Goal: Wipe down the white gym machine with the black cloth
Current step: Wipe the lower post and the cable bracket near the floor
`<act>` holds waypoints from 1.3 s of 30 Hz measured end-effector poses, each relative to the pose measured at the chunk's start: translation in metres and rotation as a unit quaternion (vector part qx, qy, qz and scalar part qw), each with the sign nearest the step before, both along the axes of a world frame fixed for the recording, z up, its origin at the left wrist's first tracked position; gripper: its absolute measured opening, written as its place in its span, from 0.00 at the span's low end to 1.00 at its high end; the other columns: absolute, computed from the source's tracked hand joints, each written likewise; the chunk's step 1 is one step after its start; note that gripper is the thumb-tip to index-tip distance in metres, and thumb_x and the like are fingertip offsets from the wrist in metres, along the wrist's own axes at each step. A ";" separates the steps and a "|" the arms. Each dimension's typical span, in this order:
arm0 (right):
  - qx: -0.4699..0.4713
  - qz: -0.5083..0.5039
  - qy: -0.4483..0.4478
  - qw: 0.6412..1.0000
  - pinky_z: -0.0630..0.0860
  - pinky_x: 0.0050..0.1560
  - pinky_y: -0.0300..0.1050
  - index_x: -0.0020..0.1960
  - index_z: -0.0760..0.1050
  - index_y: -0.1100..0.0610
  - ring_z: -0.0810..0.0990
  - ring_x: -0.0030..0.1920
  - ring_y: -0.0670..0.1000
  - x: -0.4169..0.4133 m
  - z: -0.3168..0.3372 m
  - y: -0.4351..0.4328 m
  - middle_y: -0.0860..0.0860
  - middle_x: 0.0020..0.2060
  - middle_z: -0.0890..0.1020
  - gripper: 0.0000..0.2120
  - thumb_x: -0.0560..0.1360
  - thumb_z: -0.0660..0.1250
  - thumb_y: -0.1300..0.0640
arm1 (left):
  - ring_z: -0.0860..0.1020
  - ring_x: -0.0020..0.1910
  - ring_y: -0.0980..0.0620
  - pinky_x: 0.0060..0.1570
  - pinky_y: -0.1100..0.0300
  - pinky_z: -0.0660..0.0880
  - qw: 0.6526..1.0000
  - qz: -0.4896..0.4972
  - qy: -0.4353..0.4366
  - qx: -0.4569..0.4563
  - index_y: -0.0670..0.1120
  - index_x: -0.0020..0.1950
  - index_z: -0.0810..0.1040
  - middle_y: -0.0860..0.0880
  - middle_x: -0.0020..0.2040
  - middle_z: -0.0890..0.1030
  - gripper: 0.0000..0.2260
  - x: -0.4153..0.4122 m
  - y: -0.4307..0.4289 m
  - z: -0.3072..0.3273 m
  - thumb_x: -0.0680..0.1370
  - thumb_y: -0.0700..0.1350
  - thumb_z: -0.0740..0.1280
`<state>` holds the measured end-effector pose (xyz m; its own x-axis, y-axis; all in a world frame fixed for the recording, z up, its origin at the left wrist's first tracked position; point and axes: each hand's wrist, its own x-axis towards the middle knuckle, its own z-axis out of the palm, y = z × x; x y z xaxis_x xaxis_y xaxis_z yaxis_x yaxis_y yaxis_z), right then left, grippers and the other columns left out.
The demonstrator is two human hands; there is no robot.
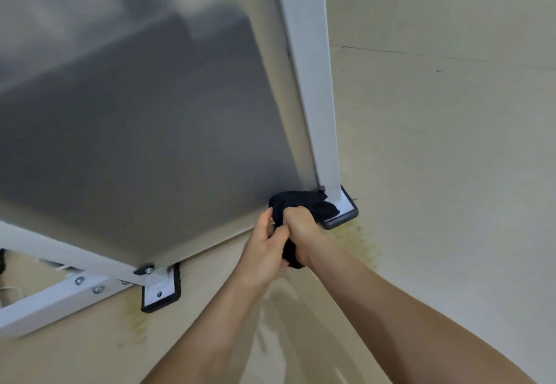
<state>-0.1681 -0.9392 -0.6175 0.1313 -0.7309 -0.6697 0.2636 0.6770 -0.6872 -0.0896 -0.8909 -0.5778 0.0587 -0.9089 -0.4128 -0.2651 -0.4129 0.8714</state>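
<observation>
The white gym machine's upright post (pixel 313 77) runs down to a white foot plate with a black rubber edge (pixel 346 206) on the floor. A bunched black cloth (pixel 301 203) lies against the base of that post. My right hand (pixel 302 227) grips the cloth in a fist, with a tail of cloth hanging below the fist. My left hand (pixel 264 248) is just left of it, its fingers curled onto the cloth and the right hand. A frosted grey panel (pixel 135 128) fills the frame left of the post.
A second white foot plate with bolts (pixel 159 292) sits at the lower left, joined to white angled bars (pixel 57 293). The beige floor (pixel 451 173) has yellowish stains near both feet. The open floor spreads out to the right.
</observation>
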 end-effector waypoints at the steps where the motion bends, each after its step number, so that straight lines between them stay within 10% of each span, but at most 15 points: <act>1: -0.012 0.007 0.050 0.999 0.74 0.36 0.47 0.45 0.71 0.59 0.76 0.40 0.57 -0.004 -0.003 0.000 0.59 0.40 0.75 0.07 0.75 0.55 0.65 | 0.81 0.52 0.50 0.48 0.54 0.81 1.000 -0.002 -0.018 -0.013 0.52 0.68 0.70 0.49 0.52 0.81 0.17 -0.005 -0.003 0.002 0.82 0.37 0.57; 6: -0.220 0.019 0.259 0.940 0.63 0.34 0.46 0.34 0.67 0.54 0.66 0.31 0.51 -0.057 0.017 -0.025 0.52 0.28 0.67 0.10 0.71 0.67 0.58 | 0.78 0.41 0.54 0.44 0.58 0.74 0.968 0.077 -0.139 -0.196 0.56 0.48 0.75 0.52 0.41 0.81 0.16 0.020 -0.033 0.020 0.78 0.34 0.59; 10: -0.217 -0.104 0.186 0.953 0.73 0.30 0.45 0.41 0.71 0.55 0.71 0.26 0.51 -0.070 0.038 -0.045 0.49 0.29 0.73 0.08 0.72 0.71 0.60 | 0.71 0.38 0.54 0.38 0.61 0.69 0.826 -0.097 -0.401 -0.385 0.48 0.45 0.76 0.54 0.44 0.76 0.08 0.044 -0.053 0.026 0.76 0.35 0.62; 13: -0.205 -0.158 0.147 0.955 0.78 0.39 0.45 0.42 0.76 0.58 0.76 0.28 0.46 -0.059 0.038 -0.046 0.48 0.30 0.76 0.03 0.72 0.70 0.63 | 0.66 0.43 0.54 0.38 0.61 0.65 0.766 -0.221 -0.534 -0.280 0.46 0.56 0.75 0.54 0.46 0.70 0.10 0.053 -0.067 0.033 0.81 0.47 0.57; 17: -0.229 -0.188 0.162 0.941 0.74 0.41 0.46 0.36 0.78 0.54 0.74 0.33 0.49 -0.049 0.024 -0.043 0.50 0.30 0.76 0.04 0.69 0.71 0.60 | 0.72 0.39 0.45 0.27 0.58 0.54 0.551 -0.342 -0.731 -0.209 0.47 0.65 0.67 0.49 0.44 0.66 0.17 0.064 -0.062 0.047 0.77 0.37 0.62; 20: -0.251 -0.162 0.182 0.937 0.74 0.40 0.49 0.35 0.78 0.54 0.74 0.33 0.50 -0.040 0.018 -0.043 0.51 0.29 0.77 0.04 0.67 0.71 0.58 | 0.80 0.43 0.42 0.26 0.58 0.53 0.510 -0.377 -0.749 -0.194 0.45 0.65 0.64 0.47 0.46 0.76 0.19 0.082 -0.058 0.056 0.76 0.34 0.61; 27: -0.250 -0.013 0.184 0.951 0.79 0.55 0.59 0.34 0.80 0.56 0.78 0.36 0.50 0.026 0.004 -0.037 0.47 0.29 0.81 0.08 0.71 0.71 0.57 | 0.71 0.34 0.43 0.32 0.54 0.66 0.486 -0.416 -0.762 -0.101 0.44 0.62 0.62 0.47 0.39 0.70 0.21 0.167 -0.044 0.072 0.73 0.32 0.63; 32: -0.255 0.095 0.164 0.948 0.78 0.50 0.43 0.40 0.84 0.59 0.86 0.45 0.54 0.075 0.031 -0.029 0.53 0.37 0.86 0.08 0.74 0.67 0.64 | 0.79 0.42 0.43 0.34 0.54 0.67 0.481 -0.414 -0.769 -0.076 0.46 0.64 0.62 0.47 0.45 0.77 0.21 0.235 -0.027 0.075 0.75 0.32 0.62; 39: -0.370 0.166 0.187 0.895 0.78 0.40 0.34 0.43 0.84 0.59 0.86 0.40 0.50 0.151 0.115 -0.023 0.54 0.38 0.87 0.10 0.76 0.64 0.66 | 0.61 0.17 0.47 0.19 0.64 0.59 0.587 -0.243 -0.746 -0.199 0.45 0.49 0.74 0.50 0.24 0.72 0.21 0.340 0.005 0.058 0.61 0.34 0.76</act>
